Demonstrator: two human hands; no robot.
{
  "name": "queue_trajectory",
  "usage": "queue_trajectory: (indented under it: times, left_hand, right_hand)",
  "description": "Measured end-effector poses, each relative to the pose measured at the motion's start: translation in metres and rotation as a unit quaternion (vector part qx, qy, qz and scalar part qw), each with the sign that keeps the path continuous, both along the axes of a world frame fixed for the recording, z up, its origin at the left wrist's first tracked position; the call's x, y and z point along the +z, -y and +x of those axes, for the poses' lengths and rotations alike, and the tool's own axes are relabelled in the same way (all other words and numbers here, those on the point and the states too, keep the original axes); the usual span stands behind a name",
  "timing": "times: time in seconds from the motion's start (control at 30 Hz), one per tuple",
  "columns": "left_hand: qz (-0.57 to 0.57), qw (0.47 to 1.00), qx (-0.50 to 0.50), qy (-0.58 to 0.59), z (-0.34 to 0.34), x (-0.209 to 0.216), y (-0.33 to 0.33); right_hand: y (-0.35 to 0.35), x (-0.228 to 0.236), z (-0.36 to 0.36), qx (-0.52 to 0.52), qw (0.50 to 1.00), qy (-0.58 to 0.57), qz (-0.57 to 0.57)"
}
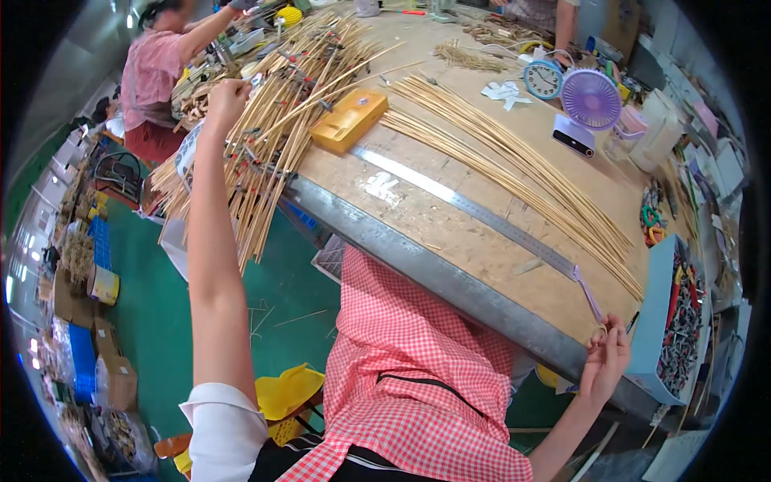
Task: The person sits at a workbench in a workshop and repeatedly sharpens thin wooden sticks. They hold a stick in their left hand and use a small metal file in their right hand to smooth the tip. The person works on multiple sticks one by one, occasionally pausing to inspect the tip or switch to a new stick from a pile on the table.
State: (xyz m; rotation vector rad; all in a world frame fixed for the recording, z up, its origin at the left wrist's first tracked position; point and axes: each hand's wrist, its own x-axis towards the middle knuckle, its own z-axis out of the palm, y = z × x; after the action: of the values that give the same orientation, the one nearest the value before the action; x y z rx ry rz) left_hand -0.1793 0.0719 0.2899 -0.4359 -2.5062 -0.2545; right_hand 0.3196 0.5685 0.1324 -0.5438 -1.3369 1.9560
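while the left hand (227, 95) stretches out over the far-left heap of clamped sticks (265, 136), its fingers are curled down onto the bundle, though whether they actually close on a stick i cannot tell from this angle. the right hand (604, 353) sits at the near right edge of the tabletop (450, 233), fingers pinched narrow around the end of a thin lilac strip (588, 295) that runs up to the tip of a long steel ruler (474, 210).

the sticks look like slim split bamboo: light, dry, springy along their length, likely to splinter or snap if bent sharply. the heap overhangs the tabletop's left edge and is held in places by small red clips, so it would probably move as a loose fan; taking hold near a clipped spot seems safer than at the free tips. a second fan of loose sticks (514, 161) lies across the middle, well apart from both hands. the lilac strip looks limp and slippery, best held by its end as it is now.

a yellow box (350, 120) lies between the two stick groups, lid shut, contents hidden. at the right, a blue tray (652, 313) holds a jumble of small red and dark clips. beyond stand a lilac fan (590, 100) and a small clock (544, 79). another person in pink (152, 76) works at the far left corner.
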Motion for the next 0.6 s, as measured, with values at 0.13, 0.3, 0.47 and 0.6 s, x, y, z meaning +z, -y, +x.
queue_trajectory:
  times: [0.13, 0.3, 0.47, 0.6]
  left_hand:
    - [-0.087, 0.995, 0.038, -0.025, -0.065, -0.027, 0.017]
    - [-0.08, 0.987, 0.009, -0.138, -0.057, -0.034, -0.003]
    - [-0.029, 0.966, -0.139, -0.214, 0.085, 0.005, -0.042]
    - [0.066, 0.984, -0.138, -0.093, 0.187, -0.025, -0.103]
  right_hand:
    - [0.002, -0.001, -0.003, -0.019, 0.999, 0.026, -0.002]
    - [0.009, 0.008, -0.018, -0.021, 0.997, 0.074, 0.013]
    - [0.0, 0.015, -0.075, 0.036, 0.959, 0.179, 0.218]
    - [-0.033, 0.007, -0.126, 0.012, 0.768, 0.299, 0.566]
